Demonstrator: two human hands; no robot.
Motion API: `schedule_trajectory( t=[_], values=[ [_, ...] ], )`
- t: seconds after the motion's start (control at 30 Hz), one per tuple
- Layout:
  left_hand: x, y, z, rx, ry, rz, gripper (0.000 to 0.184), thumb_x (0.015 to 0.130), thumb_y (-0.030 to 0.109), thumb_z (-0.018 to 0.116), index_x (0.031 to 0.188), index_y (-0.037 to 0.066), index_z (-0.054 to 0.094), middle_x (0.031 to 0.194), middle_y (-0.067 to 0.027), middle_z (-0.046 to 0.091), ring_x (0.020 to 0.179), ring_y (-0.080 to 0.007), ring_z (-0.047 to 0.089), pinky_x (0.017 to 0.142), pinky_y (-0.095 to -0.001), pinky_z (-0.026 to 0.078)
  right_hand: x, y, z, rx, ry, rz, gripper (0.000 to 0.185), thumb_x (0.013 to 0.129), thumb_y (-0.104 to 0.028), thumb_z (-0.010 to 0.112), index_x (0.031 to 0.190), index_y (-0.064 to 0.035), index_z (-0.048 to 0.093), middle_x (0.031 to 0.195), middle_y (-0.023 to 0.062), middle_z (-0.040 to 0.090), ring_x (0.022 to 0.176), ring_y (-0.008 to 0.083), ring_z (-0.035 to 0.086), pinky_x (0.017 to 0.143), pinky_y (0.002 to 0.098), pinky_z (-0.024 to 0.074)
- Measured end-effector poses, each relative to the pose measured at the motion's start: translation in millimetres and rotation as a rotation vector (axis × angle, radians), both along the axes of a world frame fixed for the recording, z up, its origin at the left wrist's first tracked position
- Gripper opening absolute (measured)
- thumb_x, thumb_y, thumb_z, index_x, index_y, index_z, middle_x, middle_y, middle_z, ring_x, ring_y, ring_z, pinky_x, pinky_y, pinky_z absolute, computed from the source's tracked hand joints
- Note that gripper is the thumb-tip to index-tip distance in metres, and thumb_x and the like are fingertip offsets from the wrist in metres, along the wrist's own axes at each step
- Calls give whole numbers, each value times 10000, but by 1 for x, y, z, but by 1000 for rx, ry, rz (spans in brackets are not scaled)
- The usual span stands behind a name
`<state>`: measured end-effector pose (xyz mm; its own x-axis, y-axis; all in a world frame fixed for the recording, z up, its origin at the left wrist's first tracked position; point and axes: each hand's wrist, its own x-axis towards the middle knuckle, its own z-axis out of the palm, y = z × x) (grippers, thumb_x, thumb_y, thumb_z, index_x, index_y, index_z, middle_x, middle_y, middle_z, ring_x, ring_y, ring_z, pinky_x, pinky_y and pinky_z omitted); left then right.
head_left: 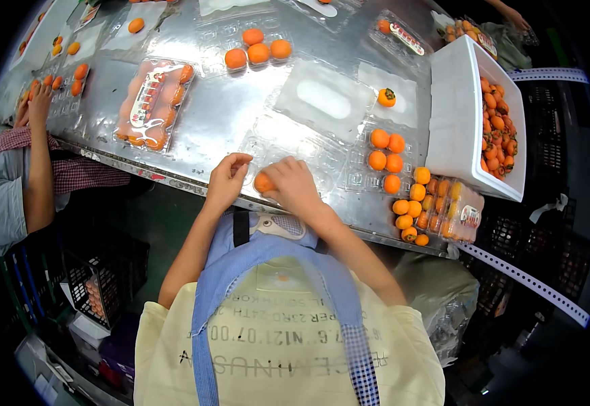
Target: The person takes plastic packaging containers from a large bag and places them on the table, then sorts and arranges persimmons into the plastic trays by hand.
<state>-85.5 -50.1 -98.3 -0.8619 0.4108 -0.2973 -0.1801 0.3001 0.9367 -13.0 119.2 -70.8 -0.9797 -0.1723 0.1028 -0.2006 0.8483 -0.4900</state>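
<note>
My right hand [293, 184] is closed over an orange persimmon [264, 183] at the near corner of an open clear plastic tray [288, 145]. Just left of it, my left hand [227, 179] is held with fingers bent and thumb apart, nothing visible in it. To the right, another clear tray [359, 172] carries several persimmons [394, 163]. Beyond these lies a tray with a white liner [319, 98], and a single persimmon [386, 97] rests on a white sheet beside it.
A white foam box [447, 115] full of persimmons stands at the right. Loose persimmons [406, 221] and a filled pack [463, 213] sit at the table's near right edge. Another filled, labelled pack [151, 105] lies left. A co-worker's hand [39, 101] touches fruit at far left.
</note>
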Motion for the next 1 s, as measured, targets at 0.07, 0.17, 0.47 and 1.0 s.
schedule_trajectory(
  t=[0.07, 0.17, 0.47, 1.0],
  values=[
    [0, 1, -5, 3, 24, -12, 198, 841, 50, 562, 1031, 30, 617, 915, -57, 632, 795, -124, 568, 732, -257, 469, 0, 3, 1, -30, 16, -26, 435, 604, -202, 743, 999, -96, 594, 982, 60, 583, 956, 241, 502, 814, 363, 380],
    [0, 2, -9, -2, 45, -32, 207, 832, 55, 573, 1033, 29, 617, 918, -69, 634, 797, -145, 580, 736, -270, 473, 2, 3, 2, -30, 69, -41, 381, 632, -187, 735, 972, -92, 593, 969, 75, 578, 922, 271, 515, 800, 381, 382],
    [1, 6, 5, -83, 8, -40, 210, 832, 71, 582, 1034, 28, 617, 918, -78, 636, 804, -151, 585, 741, -274, 475, 18, 27, 40, -1711, -397, -423, 485, 899, -203, 536, 1308, 23, 407, 1106, 118, 548, 926, 180, 568, 788, 310, 494],
    [0, 23, 44, -26, 23, -132, 222, 872, 116, 556, 1070, 23, 596, 968, -42, 620, 848, -118, 561, 768, -262, 459, 29, 31, 53, -1982, -474, -533, 592, 954, -503, 294, 1179, 14, 475, 996, 144, 597, 796, 167, 586, 684, 249, 502]
  ],
)
